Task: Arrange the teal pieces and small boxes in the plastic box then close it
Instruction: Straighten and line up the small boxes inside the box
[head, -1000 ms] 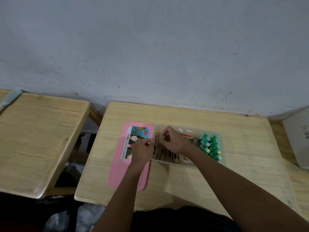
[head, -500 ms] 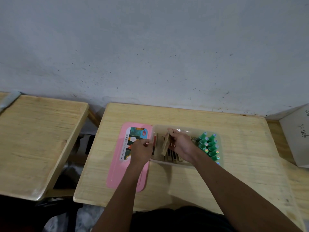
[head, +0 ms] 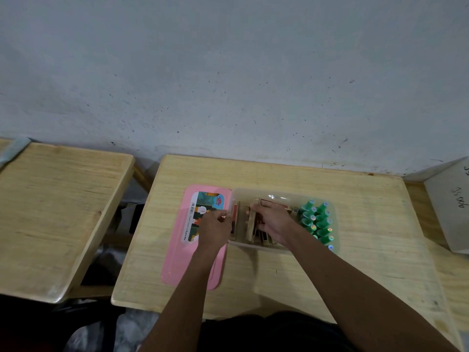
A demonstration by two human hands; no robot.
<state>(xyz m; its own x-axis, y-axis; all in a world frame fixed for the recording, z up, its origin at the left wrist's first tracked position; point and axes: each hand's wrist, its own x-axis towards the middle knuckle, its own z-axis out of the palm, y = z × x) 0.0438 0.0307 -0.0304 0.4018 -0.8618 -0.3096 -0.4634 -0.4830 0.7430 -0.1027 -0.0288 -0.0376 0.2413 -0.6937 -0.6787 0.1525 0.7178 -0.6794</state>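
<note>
Since a second ago a small box (head: 251,223) has tipped up on edge inside the plastic box (head: 284,196) on the table (head: 368,224). Right hand (head: 272,221) grip pinches it, fingers pressed on it; other boxes beneath mostly hidden. Left hand (head: 215,228) grips the box's wall left of that; fingertips hard to make out. Teal pieces (head: 317,221) packed right of the grip. Pink lid (head: 177,250) left, partly covered.

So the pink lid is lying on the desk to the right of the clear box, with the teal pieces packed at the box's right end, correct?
Not quite. In the head view the pink lid lies on the desk to the left of the clear box, not the right, under the left hand. The teal pieces are indeed packed at the box's right end.
</note>
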